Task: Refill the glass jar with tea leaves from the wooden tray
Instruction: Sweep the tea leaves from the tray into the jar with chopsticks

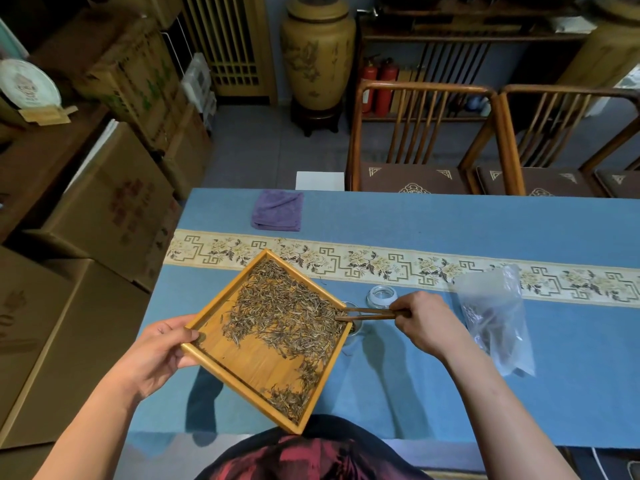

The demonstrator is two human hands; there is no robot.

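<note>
**Tray held tilted over jar, tongs at the leaves**

Head view. The left hand (162, 351) grips the near-left edge of the wooden tray (249, 367), thumb on the rim and fingers beneath, holding it above the blue table (450, 386), turned so that one corner points right. Tea leaves (287, 317) lie spread over the upper and right parts of the tray; the lower-left floor is mostly bare. The right hand (424, 322) is closed around a pair of wooden tongs (367, 313), whose tips reach the leaves at the tray's right corner.

The glass jar (355, 329) stands on the table directly under that right corner, largely hidden by the tray rim; only part of its mouth and side shows. How full it is cannot be told. Just beyond it, a clear glass lid (381, 296) rests on the cloth. A clear plastic bag (495, 317) lies to the right of the right hand. A folded purple cloth (277, 209) sits at the far side, beyond the patterned runner (433, 265). Two wooden chairs (422, 133) stand behind the table.
</note>
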